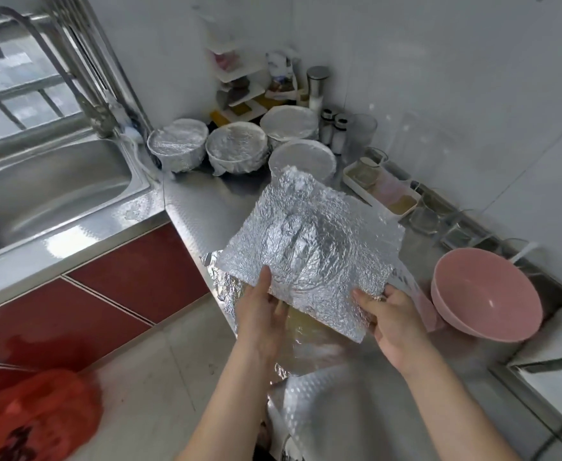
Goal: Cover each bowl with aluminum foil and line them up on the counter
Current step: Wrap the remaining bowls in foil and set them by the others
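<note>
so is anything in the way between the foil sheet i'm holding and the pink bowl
The left hand and right hand pinch the foil sheet by its near edge above the counter; the pink bowl sits uncovered to its right. Nothing visible stands between them.

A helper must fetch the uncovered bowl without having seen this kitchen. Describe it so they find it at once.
Start at the steel counter that runs from the sink along the right wall. The pink bowl sits by that wall, right of the raised foil sheet. Unlike the four covered bowls at the back, it is open and pink.
</note>
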Demonstrator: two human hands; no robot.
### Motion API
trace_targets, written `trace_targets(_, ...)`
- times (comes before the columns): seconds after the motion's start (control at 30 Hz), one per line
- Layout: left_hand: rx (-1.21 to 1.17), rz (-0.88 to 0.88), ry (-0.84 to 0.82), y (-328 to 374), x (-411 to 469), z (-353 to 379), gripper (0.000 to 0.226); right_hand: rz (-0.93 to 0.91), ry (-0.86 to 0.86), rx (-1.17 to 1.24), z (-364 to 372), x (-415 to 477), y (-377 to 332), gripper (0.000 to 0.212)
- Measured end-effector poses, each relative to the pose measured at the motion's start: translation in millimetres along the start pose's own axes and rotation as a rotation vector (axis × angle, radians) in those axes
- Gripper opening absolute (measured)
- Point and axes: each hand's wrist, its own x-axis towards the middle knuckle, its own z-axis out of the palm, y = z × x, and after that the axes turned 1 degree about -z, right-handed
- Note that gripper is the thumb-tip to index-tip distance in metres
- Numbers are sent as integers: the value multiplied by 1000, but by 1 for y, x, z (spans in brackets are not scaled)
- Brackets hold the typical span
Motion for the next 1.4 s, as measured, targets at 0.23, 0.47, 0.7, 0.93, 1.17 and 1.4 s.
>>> trace_targets(0.23,113,4,142,12,34,-18,11,75,43,-33,-19,17,6,20)
trace_targets(0.47,185,81,190,18,40,-26,23,109,96,-15,-26,34,14,22)
trace_targets(0.7,202,80,194,27,44,-41,27,50,150,-127,-25,47,17,40)
trace_targets(0.93,397,42,242,31,30,-61,69,-7,160,-393,-25,44,10,67)
trace_targets(1.17,1470,977,51,22,26,-52,56,-41,176,-556,-22,49,6,72)
trace_targets(1.4,1960,1142,-467,-5,56,-50,43,-113,39,-605,-9,52,2,65)
